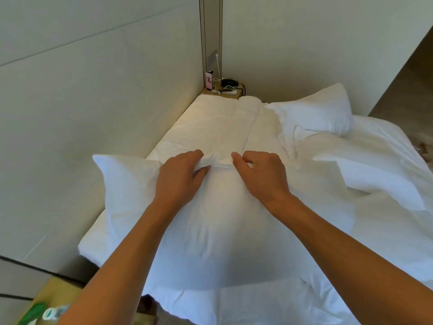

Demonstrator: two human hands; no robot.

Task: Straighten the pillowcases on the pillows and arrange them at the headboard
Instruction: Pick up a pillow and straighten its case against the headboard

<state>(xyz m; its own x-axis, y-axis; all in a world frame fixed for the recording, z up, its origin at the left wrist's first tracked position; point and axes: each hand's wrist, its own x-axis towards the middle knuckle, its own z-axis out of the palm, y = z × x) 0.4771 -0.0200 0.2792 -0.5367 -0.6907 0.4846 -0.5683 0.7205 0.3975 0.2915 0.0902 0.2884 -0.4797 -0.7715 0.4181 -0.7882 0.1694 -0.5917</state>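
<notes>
A plump white pillow [210,231] lies in front of me on the bed, one corner sticking out to the left. My left hand [180,174] pinches a bunched fold of its pillowcase at the far edge. My right hand [260,172] grips the same edge a little to the right, fingers curled into the cloth. A second white pillow [316,111] rests farther back on the right, tilted against the wall. The padded headboard wall [105,102] runs along the left side of the bed.
A rumpled white duvet [375,172] covers the right half of the bed. A far nightstand [222,90] in the corner holds a phone, cables and a small box. A near nightstand [51,301] at lower left carries green-labelled items.
</notes>
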